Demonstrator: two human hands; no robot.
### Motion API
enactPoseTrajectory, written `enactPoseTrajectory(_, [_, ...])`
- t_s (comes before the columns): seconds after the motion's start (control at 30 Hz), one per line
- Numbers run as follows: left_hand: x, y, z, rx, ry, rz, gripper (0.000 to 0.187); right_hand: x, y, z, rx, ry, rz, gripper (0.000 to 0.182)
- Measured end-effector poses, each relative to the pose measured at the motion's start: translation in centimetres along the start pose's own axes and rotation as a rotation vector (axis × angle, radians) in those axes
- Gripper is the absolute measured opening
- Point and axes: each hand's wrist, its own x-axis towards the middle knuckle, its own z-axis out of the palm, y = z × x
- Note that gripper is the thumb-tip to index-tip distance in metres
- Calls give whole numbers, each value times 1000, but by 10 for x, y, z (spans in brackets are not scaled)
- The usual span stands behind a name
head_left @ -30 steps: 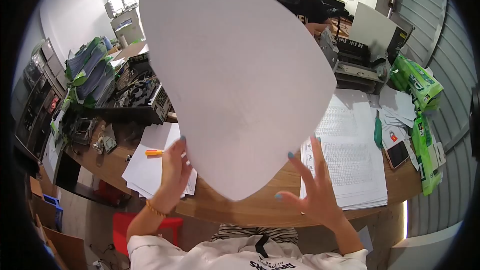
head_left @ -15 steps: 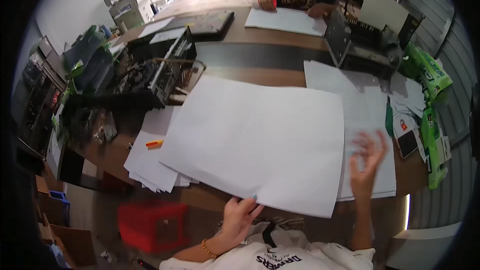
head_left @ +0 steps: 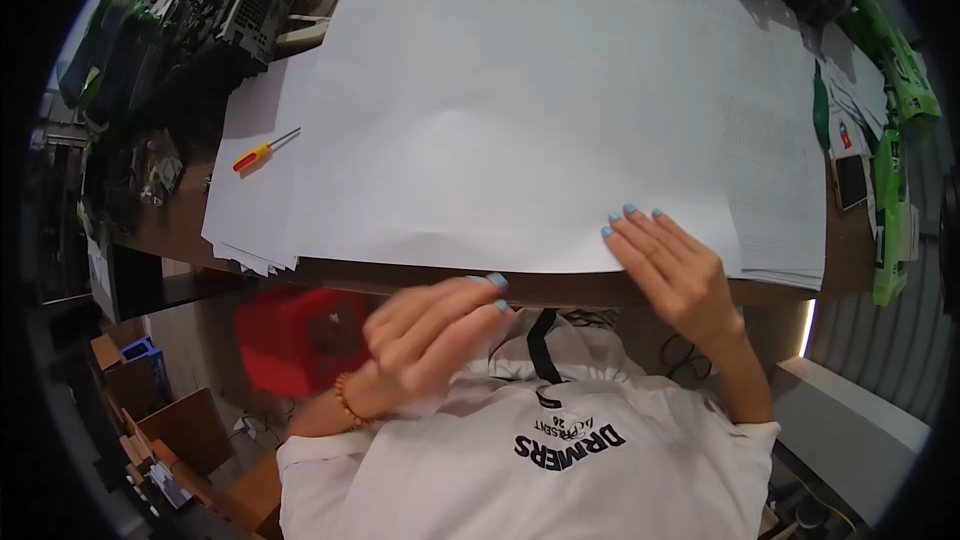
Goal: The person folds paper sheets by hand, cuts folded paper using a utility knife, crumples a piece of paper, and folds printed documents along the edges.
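A large blank white sheet [head_left: 500,120] lies flat on the wooden table [head_left: 450,285], its near edge along the table's front. My right hand [head_left: 670,265] rests flat on the sheet's near right corner, fingers spread and pressing down. My left hand [head_left: 430,325] hovers just below the table's front edge, blurred, fingers loosely apart and holding nothing. Under the sheet to the right lies a stack of printed pages [head_left: 780,160].
A second paper pile [head_left: 250,200] with an orange-handled screwdriver [head_left: 262,151] on it lies at the left. Dismantled electronics [head_left: 250,10] stand at the far left. A phone [head_left: 852,180] and green packets [head_left: 890,140] lie at the right edge. A red stool [head_left: 290,335] sits below the table.
The sheet went from held up in the air to lying flat on the table. My left hand let go of its near edge. My right hand came down onto its right corner.
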Motion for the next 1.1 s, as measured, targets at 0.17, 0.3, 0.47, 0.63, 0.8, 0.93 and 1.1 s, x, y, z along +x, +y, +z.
enactPoseTrajectory(0.17, [14,-49,-5,435,-112,137,27,-5,10,4,130,23,62,27])
enactPoseTrajectory(0.3, [15,-54,-1,318,-215,159,32,5,-3,-4,-39,-78,112,28])
enactPoseTrajectory(0.47, [22,-54,-2,270,-299,122,33,5,-17,23,39,30,-3,25])
enactPoseTrajectory(0.63, [22,-63,-11,15,-298,30,29,4,-8,28,-33,76,-24,23])
enactPoseTrajectory(0.8, [38,-60,-29,-166,-452,-390,13,22,-2,24,92,43,62,20])
enactPoseTrajectory(0.93, [48,-68,-30,-293,-532,-627,9,28,8,31,147,-4,161,15])
enactPoseTrajectory(1.1, [54,-76,-26,-245,-518,-683,11,34,10,26,227,-85,268,16])
